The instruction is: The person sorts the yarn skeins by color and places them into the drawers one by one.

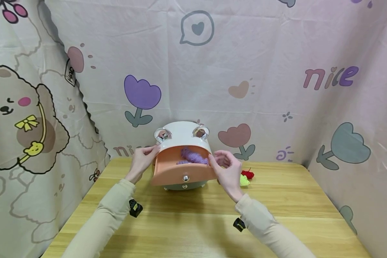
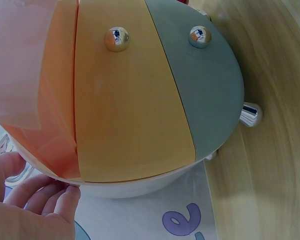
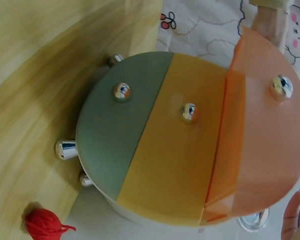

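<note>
A small drawer cabinet [image 1: 182, 133] with a white shell and two chrome rings on top stands on the table. Its peach top drawer [image 1: 174, 175] is pulled out, and purple yarn [image 1: 195, 157] lies inside. My left hand [image 1: 142, 160] is at the cabinet's left edge; in the left wrist view its bent fingertips touch the white rim. At the drawer's right end is my right hand [image 1: 229, 172], thumb beside the drawer's edge, fingers loosely bent. The yellow middle drawer [image 2: 125, 110] and the green bottom drawer [image 2: 210, 95] are closed, each with a chrome knob.
A red yarn ball [image 3: 42, 224] and a yellow-green yarn ball [image 1: 244, 180] lie on the table right of the cabinet, partly behind my right hand. The wooden table [image 1: 187, 229] backs onto a printed curtain [image 1: 196, 71]. Short chrome feet [image 3: 66, 149] hold the cabinet up.
</note>
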Motion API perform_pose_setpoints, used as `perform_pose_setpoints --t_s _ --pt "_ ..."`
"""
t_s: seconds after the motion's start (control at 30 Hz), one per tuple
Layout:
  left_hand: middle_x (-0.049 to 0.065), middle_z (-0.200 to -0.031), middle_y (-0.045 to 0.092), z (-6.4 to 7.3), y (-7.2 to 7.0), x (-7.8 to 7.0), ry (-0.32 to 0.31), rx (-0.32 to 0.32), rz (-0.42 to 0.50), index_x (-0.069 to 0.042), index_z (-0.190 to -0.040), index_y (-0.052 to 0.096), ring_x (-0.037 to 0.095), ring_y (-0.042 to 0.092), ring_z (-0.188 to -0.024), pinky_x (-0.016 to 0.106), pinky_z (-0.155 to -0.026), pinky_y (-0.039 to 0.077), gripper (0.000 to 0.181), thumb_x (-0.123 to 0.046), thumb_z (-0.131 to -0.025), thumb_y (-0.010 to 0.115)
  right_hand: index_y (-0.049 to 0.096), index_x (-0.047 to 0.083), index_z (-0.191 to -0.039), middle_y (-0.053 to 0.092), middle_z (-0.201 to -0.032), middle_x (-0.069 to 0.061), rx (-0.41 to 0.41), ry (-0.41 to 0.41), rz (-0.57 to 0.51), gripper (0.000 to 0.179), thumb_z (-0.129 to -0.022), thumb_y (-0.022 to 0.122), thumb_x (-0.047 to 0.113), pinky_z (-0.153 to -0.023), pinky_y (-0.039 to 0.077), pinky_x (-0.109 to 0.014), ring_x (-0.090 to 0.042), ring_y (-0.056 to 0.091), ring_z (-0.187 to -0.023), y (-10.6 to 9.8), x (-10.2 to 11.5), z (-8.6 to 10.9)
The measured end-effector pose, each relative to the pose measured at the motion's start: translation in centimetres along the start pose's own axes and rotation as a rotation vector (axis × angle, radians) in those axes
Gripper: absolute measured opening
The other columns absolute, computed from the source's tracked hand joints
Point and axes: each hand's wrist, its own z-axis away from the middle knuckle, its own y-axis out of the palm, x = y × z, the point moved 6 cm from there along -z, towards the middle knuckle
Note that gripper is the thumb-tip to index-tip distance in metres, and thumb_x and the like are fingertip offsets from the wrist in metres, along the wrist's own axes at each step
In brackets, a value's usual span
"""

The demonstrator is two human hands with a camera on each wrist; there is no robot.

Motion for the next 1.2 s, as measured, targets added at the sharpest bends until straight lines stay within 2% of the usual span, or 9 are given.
perform_pose_setpoints --t_s 0.27,0.57,0.7,0.97,1.2 --pt "0.018 -0.142 0.059 0.1 0.0 0.0 -0.005 0.001 0.006 -0.003 -0.137 0.061 0.033 0.056 -0.133 0.047 -0.110 0.048 0.048 -0.035 -0.101 0.059 0.070 -0.003 -0.095 0.073 -0.072 -0.019 0.042 -0.096 0.037 0.016 -0.083 0.079 0.003 -0.055 0.052 -0.013 0.002 0.062 -0.059 1.0 -0.1 1.4" --pt "0.017 -0.140 0.062 0.0 0.0 0.0 -0.001 -0.005 0.000 -0.004 -0.136 0.062 0.032 0.058 -0.132 0.045 -0.109 0.048 0.049 -0.037 -0.100 0.060 0.070 -0.001 -0.087 0.075 -0.070 -0.015 0.046 -0.246 0.037 0.010 -0.082 0.078 -0.002 -0.055 0.055 -0.015 0.004 0.066 -0.061 1.7 0.1 2.9" --pt "0.018 -0.140 0.061 0.1 0.1 0.0 0.005 0.000 -0.004 -0.004 -0.136 0.062 0.033 0.059 -0.130 0.044 -0.107 0.050 0.049 -0.037 -0.101 0.059 0.070 0.000 -0.088 0.075 -0.071 -0.014 0.067 -0.312 0.046 0.011 -0.081 0.078 -0.004 -0.056 0.056 -0.016 0.001 0.068 -0.061 2.0 0.1 3.5" --pt "0.019 -0.138 0.063 0.1 0.1 0.0 0.009 -0.001 -0.011 -0.004 -0.136 0.062 0.033 0.061 -0.128 0.042 -0.103 0.052 0.048 -0.036 -0.101 0.058 0.071 0.002 -0.087 0.075 -0.071 -0.012 0.102 -0.447 0.095 0.018 -0.075 0.082 -0.005 -0.056 0.057 -0.019 -0.016 0.071 -0.058 2.7 0.1 4.7" --pt "0.017 -0.139 0.062 0.1 0.1 -0.1 0.010 -0.002 -0.008 -0.006 -0.136 0.062 0.032 0.061 -0.128 0.037 -0.101 0.052 0.047 -0.036 -0.101 0.059 0.072 0.002 -0.087 0.075 -0.069 -0.010 0.143 -0.500 0.115 0.019 -0.073 0.083 -0.004 -0.056 0.057 -0.019 -0.015 0.071 -0.057 3.6 -0.5 5.4"
